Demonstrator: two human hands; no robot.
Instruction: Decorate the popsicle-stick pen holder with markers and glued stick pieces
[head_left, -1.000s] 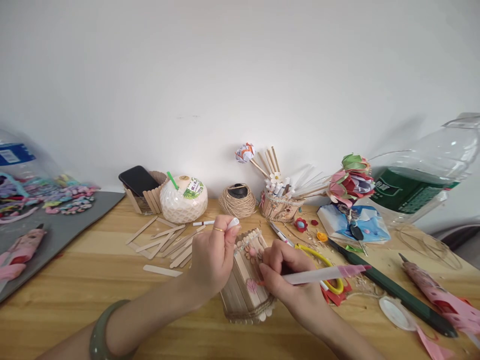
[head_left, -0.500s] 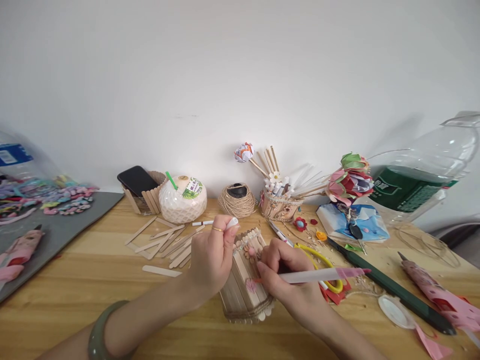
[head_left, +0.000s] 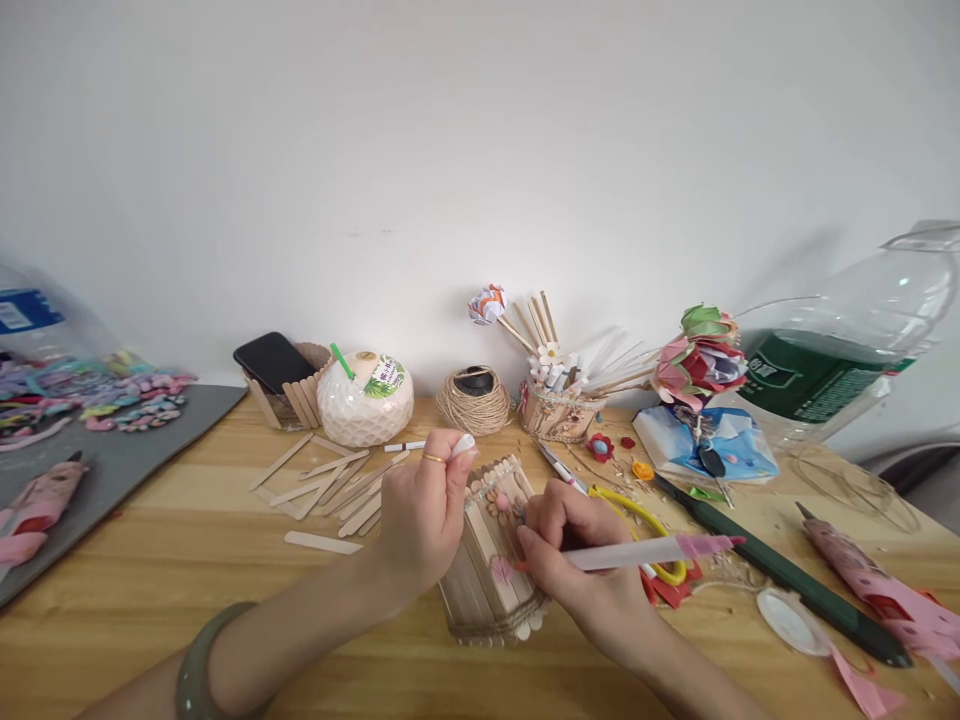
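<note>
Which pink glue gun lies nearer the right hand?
The far-right glue gun, on the wooden table beyond the right hand; the other glue gun lies far left, on the grey mat.

Stick-built holder point(head_left: 480, 575): bare pale wood, matt
Pen point(head_left: 626, 553): smooth plastic barrel, slightly translucent
White cap point(head_left: 463, 445): smooth plastic
Counter point(head_left: 225, 620): grained wood, smooth, softly shining
Twine ball point(head_left: 474, 405): rough, fibrous, matt
Loose sticks point(head_left: 322, 542): plain wood, matt
Large bottle point(head_left: 881, 300): clear plastic, glossy
Folded flowers point(head_left: 701, 370): creased paper
Bangle point(head_left: 199, 665): smooth, polished
Ring point(head_left: 435, 457): shiny metal
Wall point(head_left: 480, 150): smooth, matt
</note>
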